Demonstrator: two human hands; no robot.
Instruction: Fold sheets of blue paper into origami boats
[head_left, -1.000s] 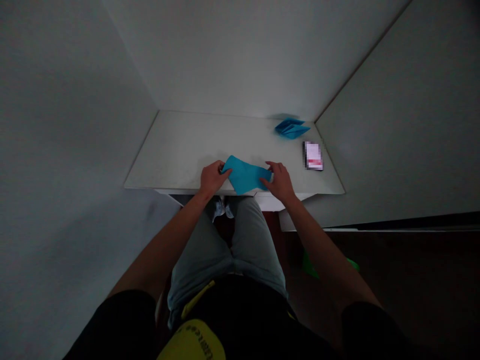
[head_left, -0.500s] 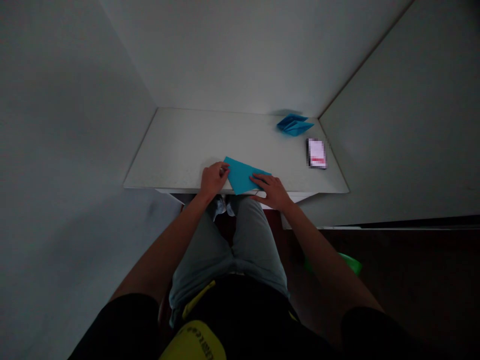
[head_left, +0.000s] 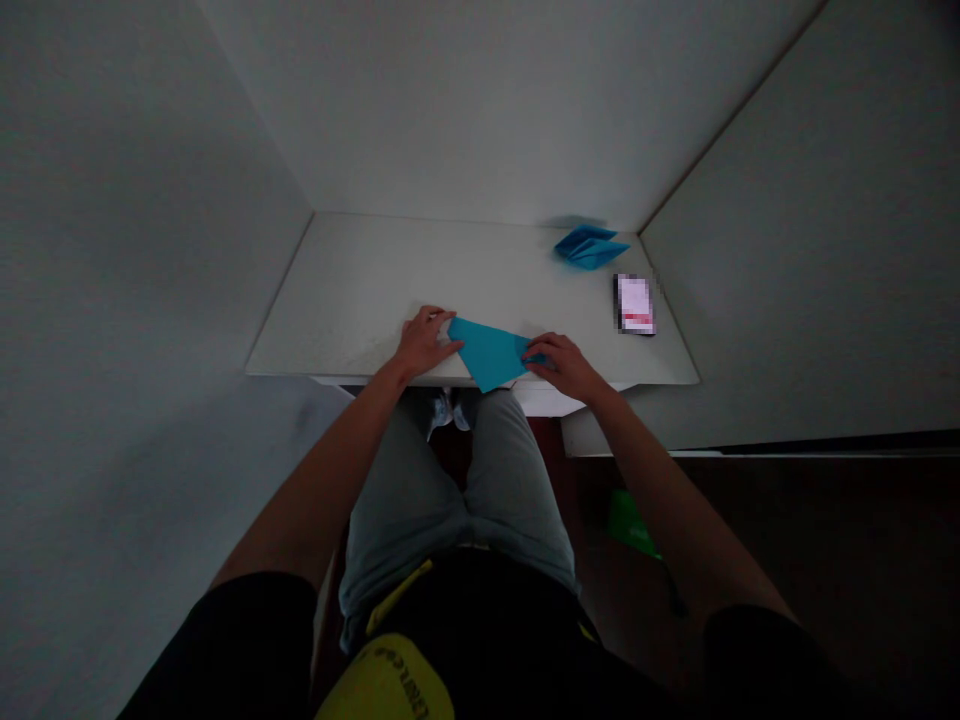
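Observation:
A folded sheet of blue paper [head_left: 489, 352] lies at the front edge of the white table, one corner reaching over the edge. My left hand [head_left: 426, 342] is at its left corner, with the index finger and thumb on either side of that corner. At the paper's right end, my right hand [head_left: 562, 364] pinches the narrow tip between bent fingers and thumb. A darker patch shows on the paper beside these fingertips; whether it is a fold or a shadow I cannot tell.
A folded blue paper shape [head_left: 590, 248] stands at the back right of the white table [head_left: 360, 290]. In front of it lies a phone-like object [head_left: 635, 304] with a blurred face. Walls enclose the table. On the floor at right is a green object [head_left: 631, 525].
My right hand has slid rightward from the top of the paper to its right tip. My left hand's fingers have uncurled around the left corner. The paper has shifted slightly right.

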